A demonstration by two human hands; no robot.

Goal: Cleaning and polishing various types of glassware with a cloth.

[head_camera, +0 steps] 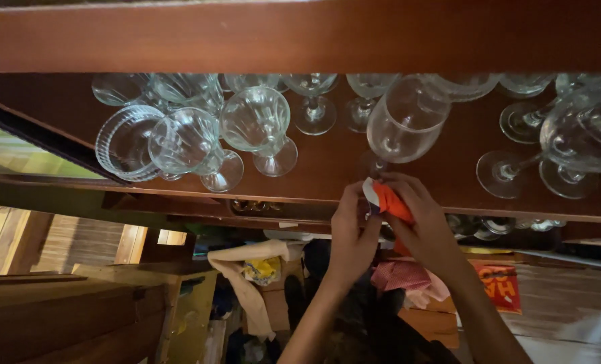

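A clear wine glass (407,120) lies tilted on the dark wooden shelf (327,168), bowl toward the back, its foot at the shelf's front edge. My left hand (351,232) pinches at that foot, fingers closed beside a white-grey patch of cloth. My right hand (425,222) is closed on an orange cloth (391,201) pressed against the same foot. Both hands touch each other around the cloth. The foot of the glass is mostly hidden by the cloth and my fingers.
Many other clear stemmed glasses and ribbed dessert cups (179,138) crowd the shelf, with wine glasses (570,135) on the right. A wooden beam (300,37) spans above. Below lie a beige cloth (246,259), a pink checked cloth (401,276), boxes and wooden furniture (58,317).
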